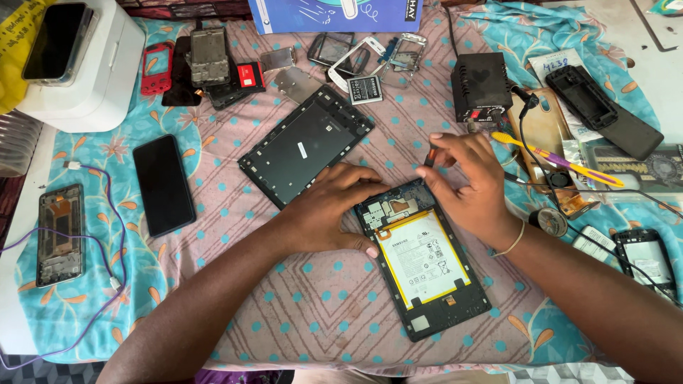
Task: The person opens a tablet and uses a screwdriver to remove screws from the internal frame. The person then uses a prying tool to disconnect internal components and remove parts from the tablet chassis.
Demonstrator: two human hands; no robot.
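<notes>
Opened tablet (425, 259) at frame ctr steadied by left hand (331, 210) laid flat, fingers spread, small screwdriver (430, 158) pinched by right hand (469, 186), back cover (304, 144) upper ctr.

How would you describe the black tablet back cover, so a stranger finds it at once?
On the patterned cloth, look above the left hand. The back cover lies tilted there, beside the opened tablet. Unlike that tablet, it is an empty black shell without a white battery.

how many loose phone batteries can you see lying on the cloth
1. A small loose battery lies near the top of the cloth, beside the white phone frame. The large white battery is fitted inside the opened tablet, not loose. Others may be hidden under parts.
</notes>
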